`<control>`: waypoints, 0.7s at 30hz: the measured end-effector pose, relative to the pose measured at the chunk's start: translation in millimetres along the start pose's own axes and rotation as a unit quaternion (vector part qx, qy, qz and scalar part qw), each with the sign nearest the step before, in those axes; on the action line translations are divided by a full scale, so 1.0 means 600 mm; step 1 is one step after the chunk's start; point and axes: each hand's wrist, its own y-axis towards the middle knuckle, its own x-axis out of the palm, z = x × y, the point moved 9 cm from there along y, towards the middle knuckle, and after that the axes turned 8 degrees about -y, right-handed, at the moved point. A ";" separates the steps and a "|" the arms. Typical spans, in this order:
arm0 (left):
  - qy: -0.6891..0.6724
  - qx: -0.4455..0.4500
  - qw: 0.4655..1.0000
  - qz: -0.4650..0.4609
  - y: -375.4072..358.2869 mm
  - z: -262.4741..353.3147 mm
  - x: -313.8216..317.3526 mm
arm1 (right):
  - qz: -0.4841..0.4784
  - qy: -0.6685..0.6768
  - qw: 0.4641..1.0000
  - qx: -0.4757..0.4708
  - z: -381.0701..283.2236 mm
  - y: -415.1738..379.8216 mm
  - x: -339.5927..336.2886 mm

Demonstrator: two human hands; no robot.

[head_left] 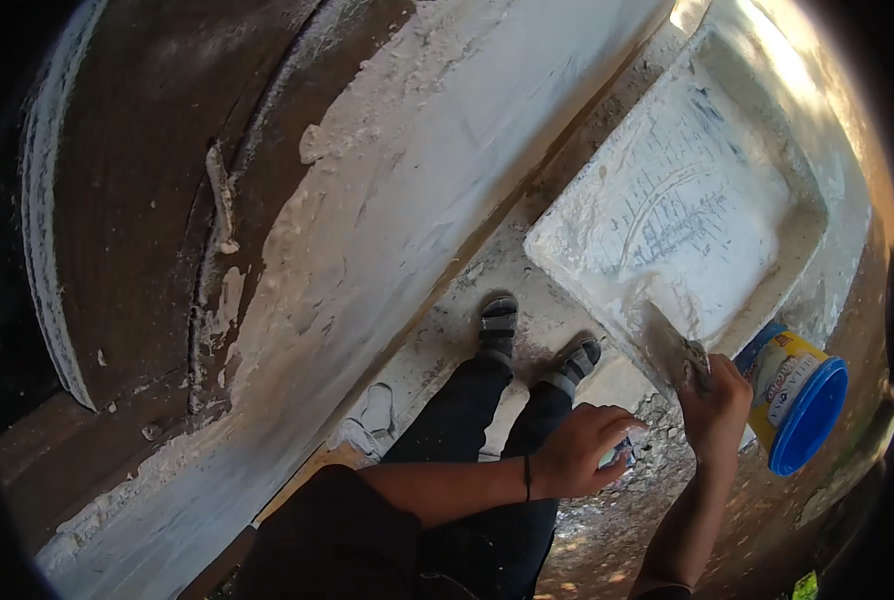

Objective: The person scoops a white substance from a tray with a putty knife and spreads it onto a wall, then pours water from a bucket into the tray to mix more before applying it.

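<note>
My right hand (715, 408) is closed around the handle of a trowel (670, 340). The plaster-coated blade reaches down over the near edge of a large whitish tub (805, 235), whose inside is smeared with wet white plaster (692, 215). To the left of it, my left hand (589, 450) hovers in front of my legs, fingers loosely bent and apart. A small pale greenish patch shows under those fingers; whether it touches them I cannot make out. Beside my right wrist is a yellow and blue plastic bucket (792, 395), tipped so that its blue inside faces me.
A low wall (387, 200) runs diagonally on the left, with fresh pale plaster below a brown surface (157, 200) carrying stray lumps. My sandalled feet (499, 320) stand between wall and tub. Crumbly debris (662, 430) and a whitish shoe-like object (375, 410) lie on the ground.
</note>
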 end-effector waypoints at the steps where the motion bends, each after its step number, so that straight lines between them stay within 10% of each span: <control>1: 0.000 0.008 1.000 0.005 0.001 0.004 0.007 | -0.011 0.007 1.000 -0.005 -0.007 0.002 0.004; 21: 0.032 -0.035 0.995 -0.092 0.017 0.004 -0.019 | -0.022 -0.026 0.994 -0.100 -0.040 0.019 0.012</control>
